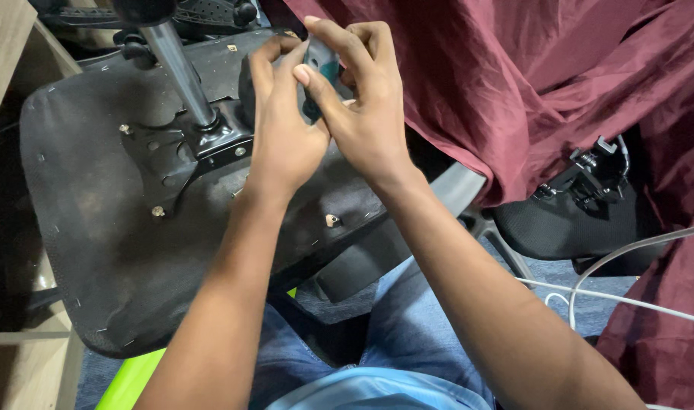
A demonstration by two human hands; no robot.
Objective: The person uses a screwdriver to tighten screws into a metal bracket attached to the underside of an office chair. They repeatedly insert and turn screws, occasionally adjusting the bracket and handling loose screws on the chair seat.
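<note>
An upturned black chair seat lies across my lap, its underside up, with a metal mounting plate and a grey gas-lift column rising from it. Both hands meet above the seat's far edge. My left hand and my right hand together grip a small dark, teal-tinted object, mostly hidden by the fingers. What the object is cannot be made out.
A maroon cloth drapes over the right side. A second black mesh seat with a black bracket sits under it. White cables cross the blue carpet at right. Wooden furniture stands at left; a lime-green piece lies below.
</note>
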